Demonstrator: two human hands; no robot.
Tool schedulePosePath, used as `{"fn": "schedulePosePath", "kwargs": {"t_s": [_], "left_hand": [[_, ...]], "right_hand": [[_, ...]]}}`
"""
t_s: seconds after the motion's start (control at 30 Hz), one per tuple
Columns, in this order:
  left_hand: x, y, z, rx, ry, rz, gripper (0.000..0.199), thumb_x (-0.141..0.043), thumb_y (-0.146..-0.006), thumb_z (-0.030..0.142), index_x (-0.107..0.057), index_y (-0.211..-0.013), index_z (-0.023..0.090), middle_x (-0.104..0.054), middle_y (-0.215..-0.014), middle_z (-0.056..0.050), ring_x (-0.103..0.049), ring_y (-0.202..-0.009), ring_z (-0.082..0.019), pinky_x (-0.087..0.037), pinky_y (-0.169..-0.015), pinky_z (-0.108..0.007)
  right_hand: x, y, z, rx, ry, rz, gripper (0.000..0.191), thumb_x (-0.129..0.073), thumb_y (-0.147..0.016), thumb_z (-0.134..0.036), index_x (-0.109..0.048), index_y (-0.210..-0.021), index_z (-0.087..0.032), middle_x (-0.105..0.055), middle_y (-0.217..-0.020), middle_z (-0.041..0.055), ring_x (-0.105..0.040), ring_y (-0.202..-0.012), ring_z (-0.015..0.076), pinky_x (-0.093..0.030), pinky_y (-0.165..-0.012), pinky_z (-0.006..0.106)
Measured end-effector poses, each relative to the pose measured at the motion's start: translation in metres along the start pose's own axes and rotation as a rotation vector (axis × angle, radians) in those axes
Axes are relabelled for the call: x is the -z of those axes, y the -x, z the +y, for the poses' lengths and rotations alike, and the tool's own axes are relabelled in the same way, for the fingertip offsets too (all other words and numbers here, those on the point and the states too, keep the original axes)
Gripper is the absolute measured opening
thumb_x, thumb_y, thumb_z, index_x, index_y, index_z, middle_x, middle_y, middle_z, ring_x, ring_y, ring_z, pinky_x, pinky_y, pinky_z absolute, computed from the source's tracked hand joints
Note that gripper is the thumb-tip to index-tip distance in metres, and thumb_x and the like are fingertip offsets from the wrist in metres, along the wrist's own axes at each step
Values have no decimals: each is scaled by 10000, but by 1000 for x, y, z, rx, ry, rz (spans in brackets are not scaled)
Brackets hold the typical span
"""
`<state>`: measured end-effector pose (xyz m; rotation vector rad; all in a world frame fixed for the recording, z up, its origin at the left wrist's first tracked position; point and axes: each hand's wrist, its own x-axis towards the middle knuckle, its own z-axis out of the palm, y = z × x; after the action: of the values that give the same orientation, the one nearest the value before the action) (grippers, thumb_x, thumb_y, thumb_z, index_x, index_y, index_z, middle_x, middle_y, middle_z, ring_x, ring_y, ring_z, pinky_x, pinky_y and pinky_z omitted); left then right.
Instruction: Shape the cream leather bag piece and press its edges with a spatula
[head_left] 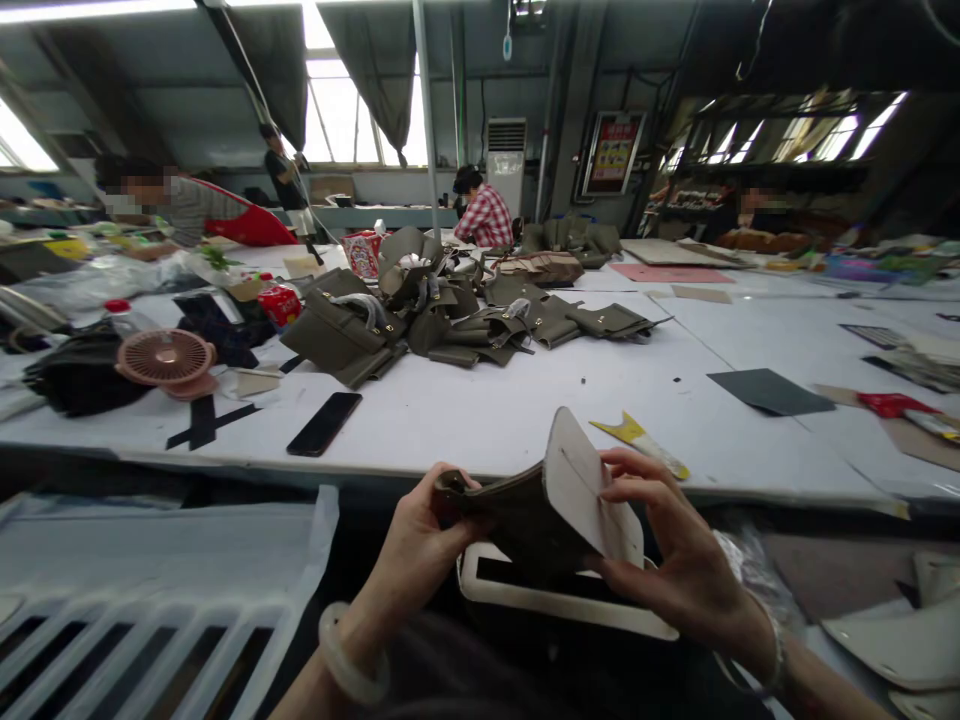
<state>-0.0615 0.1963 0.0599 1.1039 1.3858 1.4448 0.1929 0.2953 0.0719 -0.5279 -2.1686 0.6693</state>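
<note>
Between my two hands is a dark olive leather bag piece (517,500), held up before the table's front edge. My left hand (424,540) grips its rolled left edge with thumb and fingers. At its right side a pale flap (581,480) stands up, showing its light inner face. My right hand (664,530) pinches that flap, fingers on the pale face and thumb at its lower edge. Below the piece lies a white-rimmed panel (570,600) with a dark centre, partly hidden by the bag piece and my hands.
Several olive bag pieces (450,310) are heaped mid-table. A phone (325,423), a pink fan (166,360) and a yellow-ended tool (641,440) lie nearer. A dark sheet (770,391) is at right. A white slatted crate (165,580) stands front left. People work in the background.
</note>
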Motion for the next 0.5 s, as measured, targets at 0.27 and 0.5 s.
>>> {"fn": "schedulePosePath", "kwargs": {"t_s": [0.27, 0.5], "left_hand": [[-10, 5, -47, 162, -69, -27, 264, -792, -701, 268, -556, -797, 198, -623, -727, 35, -552, -672, -124, -425, -639, -233], [-2, 11, -66, 35, -350, -15, 197, -766, -737, 299, -655, -889, 237, -645, -1047, -47, -598, -999, -229, -465, -895, -350]], "right_hand": [[3, 23, 15, -18, 167, -146, 393, -701, -813, -226, -478, -1136, -241, -385, -1391, 114, -398, -1311, 245, -434, -1053, 374], [3, 28, 17, 3, 296, -230, 401, -685, -784, -193, -474, -1120, -248, -407, -1370, 118, -406, -1290, 281, -477, -1000, 436]]}}
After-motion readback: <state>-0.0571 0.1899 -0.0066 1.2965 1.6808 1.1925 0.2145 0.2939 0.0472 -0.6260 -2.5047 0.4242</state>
